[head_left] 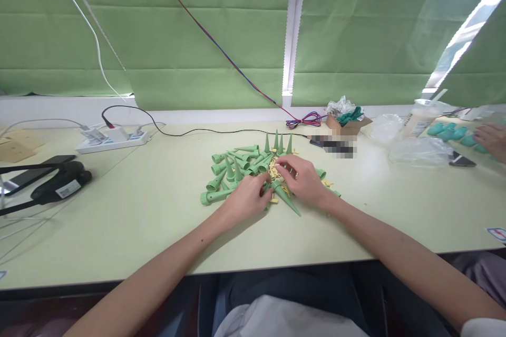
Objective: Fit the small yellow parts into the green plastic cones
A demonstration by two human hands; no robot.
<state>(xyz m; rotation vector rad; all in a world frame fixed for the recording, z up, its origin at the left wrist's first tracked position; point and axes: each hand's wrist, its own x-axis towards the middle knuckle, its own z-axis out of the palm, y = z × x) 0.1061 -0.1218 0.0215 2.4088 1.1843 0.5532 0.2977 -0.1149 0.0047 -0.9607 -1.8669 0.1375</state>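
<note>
A white garment (284, 321) covers the person's lap at the very bottom of the view, and both bare forearms reach up from it over the near edge of the pale green table (130, 231). The left hand (247, 197) rests palm down with its fingers curled in against the near side of a pile of green cones (237, 168). Its fingertips meet the wide end of one long cone (288, 201) that lies flat and points toward the person's right, but whether they actually grip it cannot be told. The right hand (302, 179) lies just beside the left, fingers bent, with the thumb and fingertips pressed down among small yellow pieces (273, 168) scattered in the middle of the pile. Whether it pinches one of them is hidden. Most cones lie on their sides, and a few stand upright at the far edge of the heap. To the left sit a white power strip (114, 139) and a black device (59, 181). Farther right are a small cardboard box (348, 125), clear plastic bags (419, 150) and teal parts (450, 131), with a co-worker's hand (492, 139) beside them.
</note>
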